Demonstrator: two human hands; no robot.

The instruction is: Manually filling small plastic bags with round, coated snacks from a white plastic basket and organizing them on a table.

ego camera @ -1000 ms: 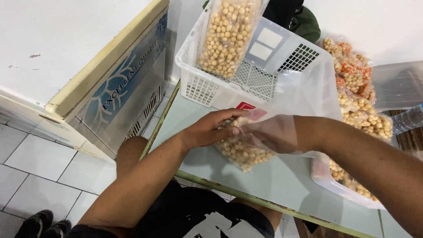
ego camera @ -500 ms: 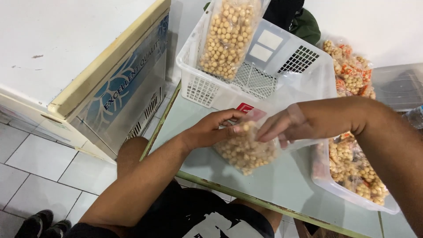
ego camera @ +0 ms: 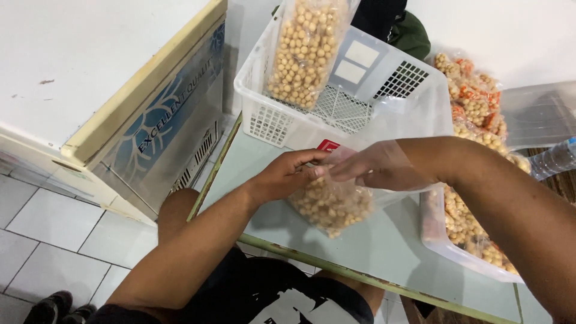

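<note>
The left hand [ego camera: 287,176] reaches in from the near side, fingers curled and pinching the top of a clear bag of round snacks [ego camera: 332,205] lying on the desk [ego camera: 384,246]. The right hand [ego camera: 379,167] meets it fingertip to fingertip, pinching the same bag top; beyond both stands a white basket [ego camera: 270,117].

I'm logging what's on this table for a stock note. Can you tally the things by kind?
White slotted basket: 1
Filled snack bag standing in that basket: 1
Snack bag held by the left hand and right hand: 1
Clear tub of snack packs: 1
Plastic bottle: 1
Total: 5; the heaped packs at right are too jumbled to count.
</note>
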